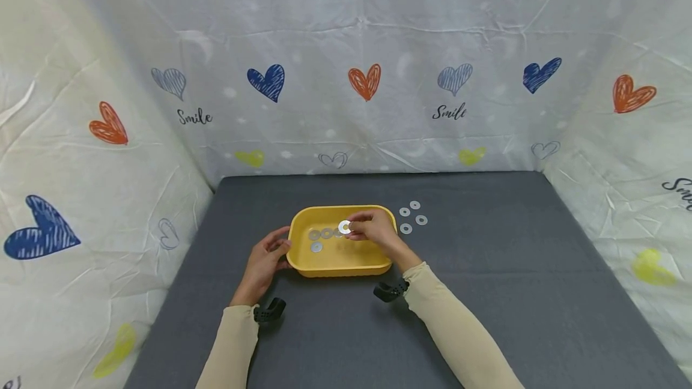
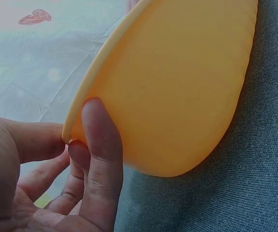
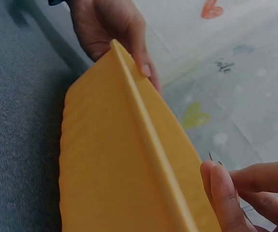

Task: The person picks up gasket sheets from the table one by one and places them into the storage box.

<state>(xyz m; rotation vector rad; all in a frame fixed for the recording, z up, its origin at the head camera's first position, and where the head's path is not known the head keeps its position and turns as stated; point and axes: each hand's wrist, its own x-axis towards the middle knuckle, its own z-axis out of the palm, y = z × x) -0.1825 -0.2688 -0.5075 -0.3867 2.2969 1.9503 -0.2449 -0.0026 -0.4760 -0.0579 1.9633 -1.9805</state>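
Note:
A yellow tray (image 1: 340, 271) with rounded corners stands on the grey cloth. My left hand (image 1: 263, 264) grips its left end; in the left wrist view the thumb and fingers hold the rim. Above the tray's inside, my right hand (image 1: 373, 228) pinches a flat, shiny metal washer (image 1: 344, 227) between thumb and fingers. In the right wrist view only a thin edge of metal shows at the fingertips (image 3: 221, 181). Several washers (image 1: 316, 247) lie on the tray floor, left of the right hand, one partly hidden behind the held washer.
Several more washers (image 1: 421, 220) lie loose on the grey tabletop (image 1: 486, 245), just right of the tray. White curtains (image 1: 405, 47) printed with hearts and "Smile" hang behind the table and at both sides. A dark wrist device (image 1: 390, 291) sits at each wrist.

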